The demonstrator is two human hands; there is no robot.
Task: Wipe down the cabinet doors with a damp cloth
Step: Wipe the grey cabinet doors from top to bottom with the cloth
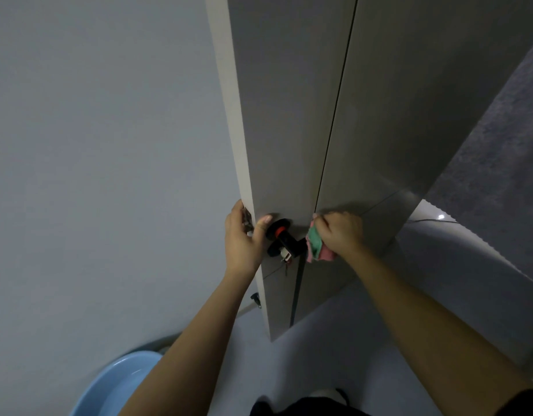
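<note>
A tall grey cabinet rises in front of me, with a left door [277, 121] and a right door [388, 109] split by a dark vertical gap. My left hand [244, 238] grips the left edge of the left door, thumb on its face beside a black and red handle [281, 235] with keys hanging below. My right hand [340, 232] is closed on a bunched green and pink cloth [314, 244], pressed against the right door just right of the gap.
A light blue basin [121, 382] sits on the floor at the lower left. A plain pale wall [103, 145] fills the left side. A dark textured panel [505, 163] stands to the right of the cabinet, above pale floor.
</note>
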